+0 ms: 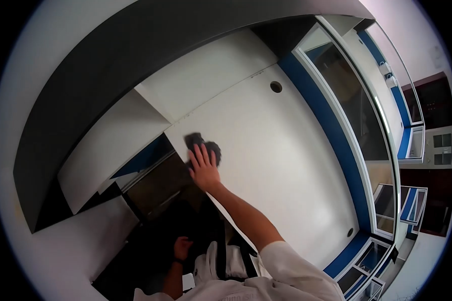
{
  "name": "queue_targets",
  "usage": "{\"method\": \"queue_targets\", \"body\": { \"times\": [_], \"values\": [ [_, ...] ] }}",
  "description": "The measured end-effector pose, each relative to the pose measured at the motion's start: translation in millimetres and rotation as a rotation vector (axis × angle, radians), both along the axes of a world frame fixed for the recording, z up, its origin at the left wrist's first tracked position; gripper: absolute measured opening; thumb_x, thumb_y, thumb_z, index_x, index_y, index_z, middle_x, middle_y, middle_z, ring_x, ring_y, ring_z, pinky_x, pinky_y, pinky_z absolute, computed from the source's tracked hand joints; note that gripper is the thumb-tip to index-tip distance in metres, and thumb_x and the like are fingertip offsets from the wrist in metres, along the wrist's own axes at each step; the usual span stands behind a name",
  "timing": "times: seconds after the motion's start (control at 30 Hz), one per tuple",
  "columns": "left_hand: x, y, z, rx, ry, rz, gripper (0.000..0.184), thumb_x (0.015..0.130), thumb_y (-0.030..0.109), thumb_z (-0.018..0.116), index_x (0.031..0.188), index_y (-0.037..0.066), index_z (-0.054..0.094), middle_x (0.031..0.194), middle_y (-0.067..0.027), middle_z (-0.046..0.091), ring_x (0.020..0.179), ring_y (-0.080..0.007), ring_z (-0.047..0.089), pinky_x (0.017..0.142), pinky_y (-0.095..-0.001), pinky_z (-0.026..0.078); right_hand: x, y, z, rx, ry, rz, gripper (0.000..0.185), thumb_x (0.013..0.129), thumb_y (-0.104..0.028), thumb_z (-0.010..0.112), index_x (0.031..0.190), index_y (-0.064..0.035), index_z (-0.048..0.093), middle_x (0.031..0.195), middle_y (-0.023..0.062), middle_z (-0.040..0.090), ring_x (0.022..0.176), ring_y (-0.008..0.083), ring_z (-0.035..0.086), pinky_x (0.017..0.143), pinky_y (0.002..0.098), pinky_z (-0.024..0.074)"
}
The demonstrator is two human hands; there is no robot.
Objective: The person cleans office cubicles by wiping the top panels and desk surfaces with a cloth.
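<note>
My right hand lies flat with spread fingers on a dark grey cloth, pressing it against the white desktop. The cloth is bunched and slightly blurred; part of it is hidden under my palm. It sits close to the desk's near left corner. My left hand hangs low beside my body, away from the desk, with a dark band on the wrist. Its fingers are loosely bent, and I see nothing in them.
A blue and glass partition runs along the desk's far side. Two round cable holes pierce the top. A white side panel adjoins at the left, below a dark grey curved edge. More partitioned desks stand beyond.
</note>
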State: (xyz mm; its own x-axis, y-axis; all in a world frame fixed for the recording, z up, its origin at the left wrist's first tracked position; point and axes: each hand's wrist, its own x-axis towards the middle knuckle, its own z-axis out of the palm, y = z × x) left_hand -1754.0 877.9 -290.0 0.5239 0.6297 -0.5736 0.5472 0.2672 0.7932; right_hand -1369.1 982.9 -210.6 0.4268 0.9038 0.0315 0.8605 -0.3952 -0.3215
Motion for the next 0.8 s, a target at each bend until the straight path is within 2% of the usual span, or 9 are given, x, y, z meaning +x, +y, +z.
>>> {"method": "queue_targets", "body": {
  "times": [0.13,0.2,0.3,0.43,0.5,0.6,0.63,0.77,0.8],
  "values": [
    [-17,-5,-8,-0.046,-0.079,-0.035,0.024,0.089,0.008,0.063,0.11,0.003,0.052,0.085,-0.0103,0.069,0.077,-0.0161,0.066,0.07,-0.0297,0.053,26,58,0,0.009,0.06,-0.009,0.064,0.089,-0.033,0.057,0.143,-0.0094,0.032,0.154,0.0132,0.018,0.143,0.0325,0.015,0.111,0.053,0.0197],
    [-9,-10,13,-0.21,-0.053,0.105,0.023,0.092,0.009,0.058,0.112,0.002,0.051,0.089,-0.0128,0.07,0.079,-0.0179,0.067,0.071,-0.0302,0.054,30,52,-6,-0.007,0.058,0.03,0.062,0.089,-0.032,0.056,0.143,-0.0114,0.033,0.155,0.0114,0.018,0.143,0.0309,0.015,0.112,0.0508,0.0198],
    [-7,-17,1,-0.19,-0.182,0.16,0.025,0.091,0.007,0.059,0.114,0.003,0.05,0.088,-0.0128,0.069,0.077,-0.0184,0.067,0.07,-0.0296,0.054,34,5,-6,0.027,0.043,-0.001,0.059,0.09,-0.03,0.056,0.142,-0.0122,0.035,0.155,0.0091,0.019,0.143,0.029,0.016,0.113,0.0489,0.0198],
    [14,-14,9,-0.134,-0.157,0.139,0.028,0.086,0.003,0.064,0.112,0.003,0.052,0.086,-0.0115,0.069,0.076,-0.0171,0.066,0.069,-0.0279,0.053,35,-125,-11,0.09,0.019,-0.145,0.057,0.088,-0.025,0.059,0.14,-0.0132,0.039,0.153,0.0081,0.024,0.142,0.0289,0.02,0.112,0.0483,0.0214],
    [18,-30,-5,0.156,0.036,-0.079,0.033,0.079,0.004,0.073,0.108,0.003,0.055,0.082,-0.0092,0.069,0.074,-0.0153,0.065,0.069,-0.0273,0.053,31,-214,-6,0.092,0.011,-0.247,0.058,0.086,-0.023,0.061,0.139,-0.0139,0.041,0.153,0.0076,0.025,0.142,0.0285,0.021,0.112,0.0479,0.0223],
    [15,-44,-18,0.176,0.015,-0.185,0.036,0.074,0.007,0.078,0.103,0.004,0.058,0.08,-0.0077,0.069,0.073,-0.0137,0.064,0.068,-0.0271,0.052,14,-323,-2,0.054,0.011,-0.425,0.058,0.085,-0.023,0.062,0.139,-0.0138,0.042,0.153,0.0082,0.026,0.141,0.0287,0.022,0.112,0.0483,0.0228],
    [17,-48,-13,0.259,0.057,-0.294,0.037,0.074,0.01,0.079,0.103,0.004,0.058,0.079,-0.0074,0.069,0.073,-0.013,0.064,0.069,-0.0276,0.052,5,-360,0,0.061,0.007,-0.485,0.058,0.085,-0.023,0.063,0.139,-0.0137,0.042,0.152,0.0086,0.027,0.141,0.0293,0.023,0.111,0.0485,0.0232],
    [-2,-65,-47,0.098,0.104,-0.265,0.036,0.074,0.01,0.079,0.102,0.002,0.058,0.079,-0.008,0.07,0.072,-0.0132,0.066,0.068,-0.0267,0.052,-43,-495,6,0.041,-0.004,-0.773,0.059,0.083,-0.021,0.064,0.138,-0.0125,0.043,0.151,0.01,0.029,0.14,0.0315,0.025,0.111,0.0492,0.0244],
    [5,-69,-36,0.106,0.097,-0.295,0.036,0.074,0.01,0.079,0.102,0.002,0.058,0.079,-0.008,0.07,0.072,-0.0132,0.066,0.068,-0.0267,0.052,-56,-523,5,0.035,-0.004,-0.844,0.059,0.083,-0.02,0.064,0.138,-0.0121,0.044,0.151,0.0107,0.03,0.139,0.0321,0.026,0.11,0.0493,0.0245]
  ]
}}
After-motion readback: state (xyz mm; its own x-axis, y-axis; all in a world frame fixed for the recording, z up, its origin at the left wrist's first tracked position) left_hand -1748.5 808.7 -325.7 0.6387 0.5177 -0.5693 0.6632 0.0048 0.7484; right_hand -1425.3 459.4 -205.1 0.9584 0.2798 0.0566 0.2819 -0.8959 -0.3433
